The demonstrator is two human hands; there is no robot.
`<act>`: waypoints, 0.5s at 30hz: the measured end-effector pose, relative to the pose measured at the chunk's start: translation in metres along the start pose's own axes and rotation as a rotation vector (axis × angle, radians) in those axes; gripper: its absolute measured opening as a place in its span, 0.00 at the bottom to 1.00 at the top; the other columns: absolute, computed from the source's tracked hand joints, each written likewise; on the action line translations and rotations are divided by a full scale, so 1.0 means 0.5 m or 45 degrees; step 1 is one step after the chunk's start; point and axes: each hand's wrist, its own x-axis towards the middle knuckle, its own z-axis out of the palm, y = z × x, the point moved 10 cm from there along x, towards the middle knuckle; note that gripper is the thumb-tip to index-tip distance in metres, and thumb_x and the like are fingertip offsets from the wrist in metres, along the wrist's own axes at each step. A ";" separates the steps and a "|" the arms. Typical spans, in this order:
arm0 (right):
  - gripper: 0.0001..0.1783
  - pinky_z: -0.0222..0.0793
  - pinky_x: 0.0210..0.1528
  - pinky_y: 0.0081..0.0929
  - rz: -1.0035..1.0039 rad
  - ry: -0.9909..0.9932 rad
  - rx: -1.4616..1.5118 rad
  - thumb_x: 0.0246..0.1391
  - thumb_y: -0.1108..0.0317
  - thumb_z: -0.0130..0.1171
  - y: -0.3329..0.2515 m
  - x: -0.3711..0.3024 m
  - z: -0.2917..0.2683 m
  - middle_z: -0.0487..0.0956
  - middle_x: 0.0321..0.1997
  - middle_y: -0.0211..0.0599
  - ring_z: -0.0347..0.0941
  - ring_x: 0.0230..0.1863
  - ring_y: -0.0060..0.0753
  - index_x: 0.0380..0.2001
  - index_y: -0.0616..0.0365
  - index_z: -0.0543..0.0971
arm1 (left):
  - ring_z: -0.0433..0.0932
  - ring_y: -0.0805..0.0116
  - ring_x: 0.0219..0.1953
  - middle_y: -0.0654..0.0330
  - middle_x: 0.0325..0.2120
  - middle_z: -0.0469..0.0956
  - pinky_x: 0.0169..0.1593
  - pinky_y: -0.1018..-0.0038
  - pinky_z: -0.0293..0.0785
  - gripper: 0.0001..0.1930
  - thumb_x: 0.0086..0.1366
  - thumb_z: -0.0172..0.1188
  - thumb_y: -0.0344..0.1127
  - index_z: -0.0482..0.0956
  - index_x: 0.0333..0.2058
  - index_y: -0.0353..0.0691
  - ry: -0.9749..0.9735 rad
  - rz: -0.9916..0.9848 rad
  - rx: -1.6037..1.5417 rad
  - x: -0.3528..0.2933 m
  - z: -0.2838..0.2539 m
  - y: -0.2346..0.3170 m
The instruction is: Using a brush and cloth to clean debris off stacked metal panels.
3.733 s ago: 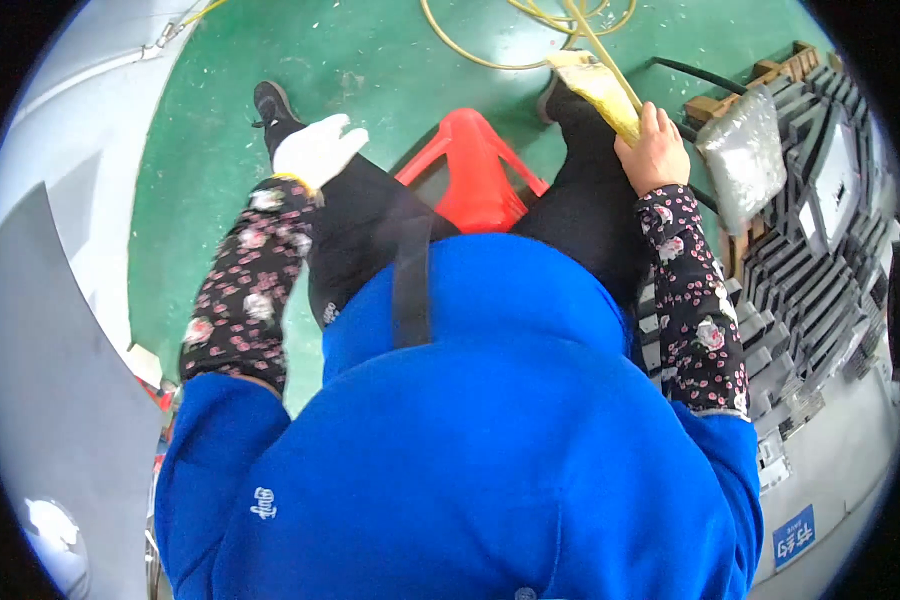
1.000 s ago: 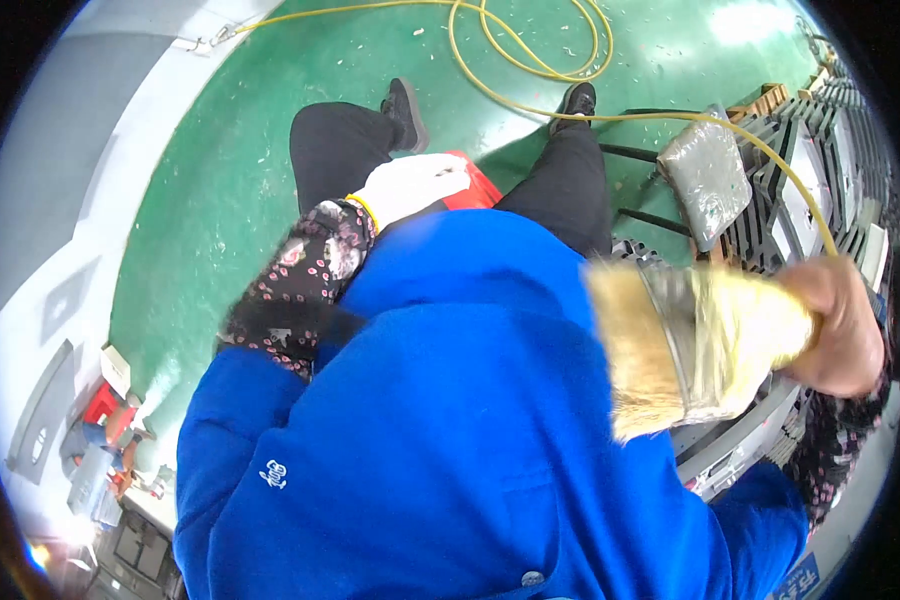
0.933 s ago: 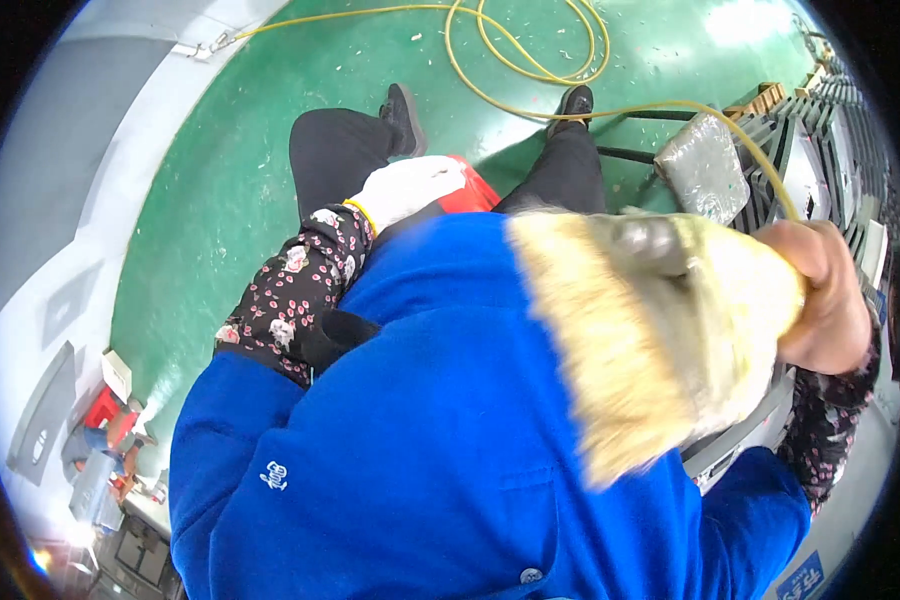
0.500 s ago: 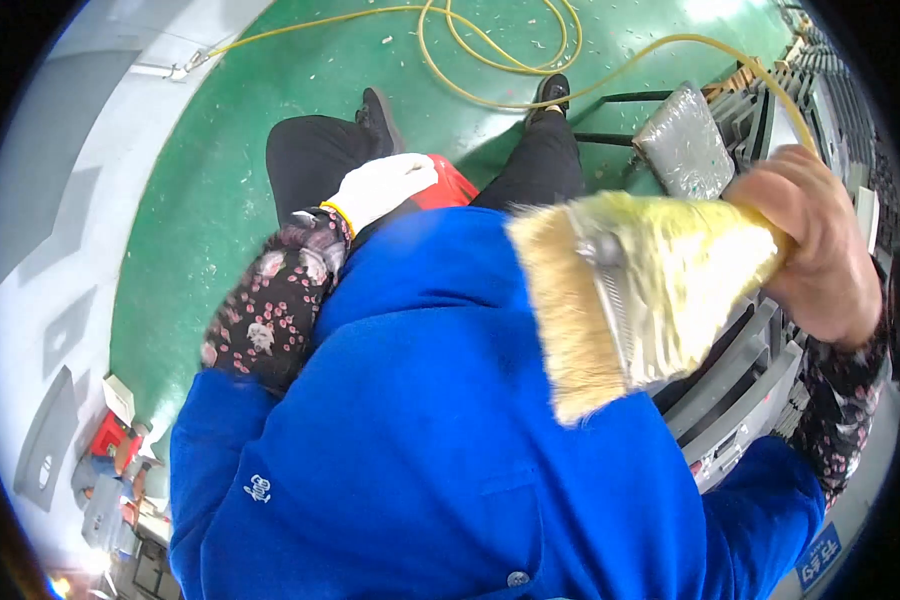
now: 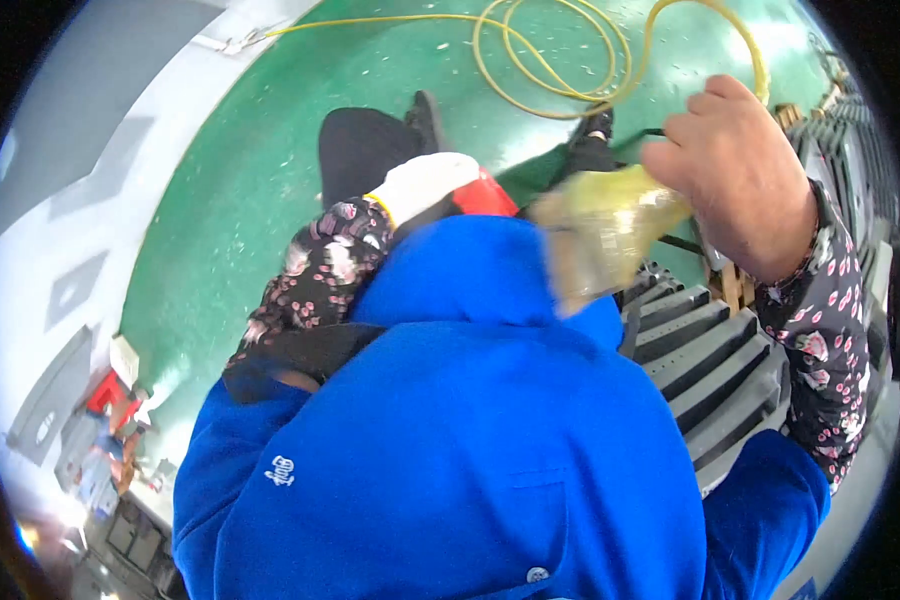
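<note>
My right hand (image 5: 735,180), bare, is closed round a wide brush (image 5: 610,225) at the right of the view, above my lap. The brush is wrapped in clear yellowish tape, and its pale bristles point down and left, smeared by motion. A yellow hose (image 5: 755,50) runs up to that hand. My left hand (image 5: 428,188) wears a white glove with a yellow cuff and lies over my lap. Its fingers bend away out of sight beside a red thing (image 5: 485,194), whose kind I cannot make out. Whether the glove grips it is hidden.
The yellow hose lies in loops on the green floor (image 5: 220,210), which is strewn with pale scraps. Stacked grey slatted parts (image 5: 705,345) stand close on my right, with more rows behind. A white wall (image 5: 170,130) runs along the left.
My right hand has moved up and left with the brush, which now sits farther from the camera and blurred. The whole view has shifted; the left glove stays beside the red thing.
</note>
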 end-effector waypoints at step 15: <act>0.08 0.64 0.36 0.36 0.084 0.158 0.254 0.35 0.72 0.56 0.007 0.094 -0.005 0.72 0.20 0.35 0.71 0.29 0.41 0.26 0.53 0.73 | 0.74 0.60 0.51 0.53 0.47 0.77 0.56 0.71 0.68 0.15 0.63 0.48 0.32 0.76 0.47 0.41 0.269 0.176 0.457 -0.015 -0.090 -0.033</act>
